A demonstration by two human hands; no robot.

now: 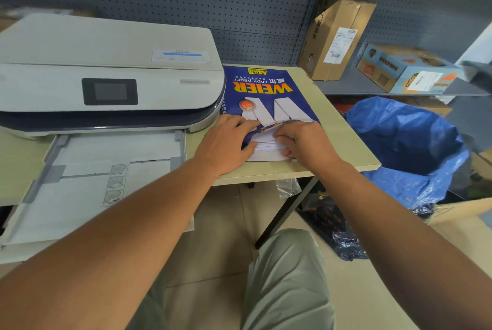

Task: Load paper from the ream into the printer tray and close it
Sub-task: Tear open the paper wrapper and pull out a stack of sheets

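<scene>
A blue ream of copy paper (269,90) lies on the pale table (343,140), just right of the printer (106,74). Its near end is torn open and white sheets (266,147) show there. My left hand (226,143) rests flat on the ream's near left corner, thumb against the sheets. My right hand (306,140) pinches the torn wrapper flap and the top sheets at the open end. The printer's paper tray (106,170) is pulled out toward me, with what looks like white paper in it.
A blue plastic bag in a bin (410,143) stands right of the table. Cardboard boxes (335,37) sit on the grey shelf behind. A dark bag (335,226) lies on the floor under the table. My knee (287,276) is below.
</scene>
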